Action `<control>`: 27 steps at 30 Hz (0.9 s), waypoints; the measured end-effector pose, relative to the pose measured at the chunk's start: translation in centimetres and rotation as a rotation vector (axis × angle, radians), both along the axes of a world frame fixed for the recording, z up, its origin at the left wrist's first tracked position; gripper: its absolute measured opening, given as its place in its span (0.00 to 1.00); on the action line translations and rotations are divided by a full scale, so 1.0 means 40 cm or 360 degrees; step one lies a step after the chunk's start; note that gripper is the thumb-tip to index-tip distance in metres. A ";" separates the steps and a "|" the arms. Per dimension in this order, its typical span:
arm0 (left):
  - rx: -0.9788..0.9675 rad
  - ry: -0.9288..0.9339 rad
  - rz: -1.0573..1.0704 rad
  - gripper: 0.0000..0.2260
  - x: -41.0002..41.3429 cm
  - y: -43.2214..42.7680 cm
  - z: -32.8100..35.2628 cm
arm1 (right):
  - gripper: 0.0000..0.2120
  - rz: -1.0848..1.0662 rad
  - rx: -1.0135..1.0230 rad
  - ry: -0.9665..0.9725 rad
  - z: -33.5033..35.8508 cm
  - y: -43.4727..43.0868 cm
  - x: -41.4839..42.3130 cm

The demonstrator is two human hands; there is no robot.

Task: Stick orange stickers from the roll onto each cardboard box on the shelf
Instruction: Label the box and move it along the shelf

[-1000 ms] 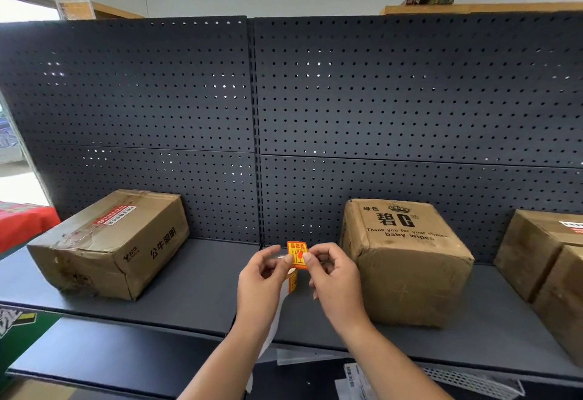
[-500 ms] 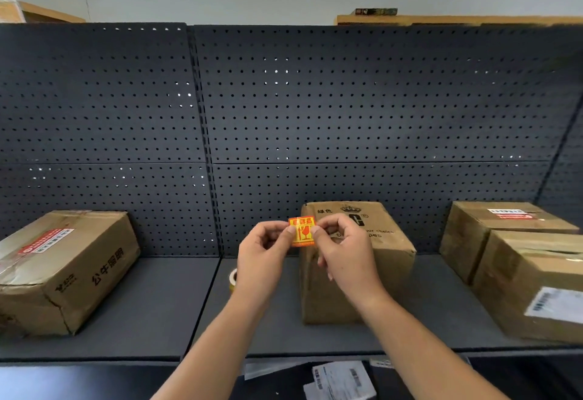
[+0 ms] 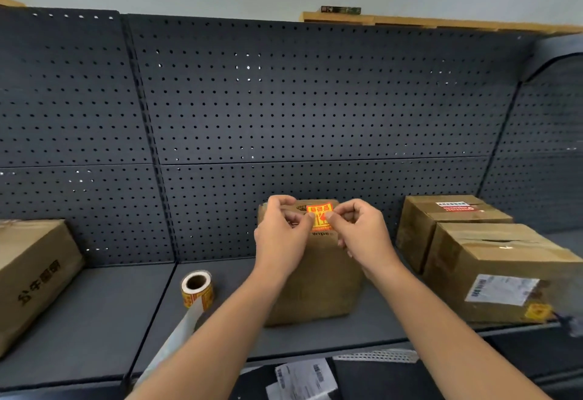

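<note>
Pinching the sticker [image 3: 320, 216] between both hands' fingertips [image 3: 310, 215] over the box [image 3: 312, 273], we risk creasing it through uneven release.

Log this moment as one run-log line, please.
left hand, right hand: pinching orange sticker | at middle cardboard box top | sticker roll: on shelf

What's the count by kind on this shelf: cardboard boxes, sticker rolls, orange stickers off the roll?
Cardboard boxes: 4
Sticker roll: 1
Orange stickers off the roll: 2
Total: 7
</note>
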State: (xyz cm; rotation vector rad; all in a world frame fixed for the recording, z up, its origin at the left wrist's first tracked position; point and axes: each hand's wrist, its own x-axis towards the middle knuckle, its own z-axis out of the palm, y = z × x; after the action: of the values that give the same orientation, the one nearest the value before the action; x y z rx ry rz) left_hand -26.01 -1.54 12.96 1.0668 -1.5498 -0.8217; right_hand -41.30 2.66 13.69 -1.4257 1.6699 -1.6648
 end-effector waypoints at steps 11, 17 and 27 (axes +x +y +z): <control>0.0040 -0.0203 0.0023 0.13 -0.070 -0.004 0.017 | 0.15 -0.0055 0.0051 0.0039 -0.001 -0.013 -0.081; 0.0063 -0.0263 0.0006 0.11 -0.077 -0.005 0.023 | 0.09 -0.0035 0.0084 0.0054 -0.009 -0.015 -0.103; 0.0164 -0.0473 0.0014 0.10 -0.105 -0.014 0.019 | 0.08 -0.0070 0.0231 0.0090 -0.021 -0.023 -0.130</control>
State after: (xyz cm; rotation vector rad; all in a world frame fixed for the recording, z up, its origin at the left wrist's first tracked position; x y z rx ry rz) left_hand -30.22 -2.09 13.70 1.3162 -1.7623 -0.7691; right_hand -46.51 1.73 12.86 -1.3874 1.8254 -1.5050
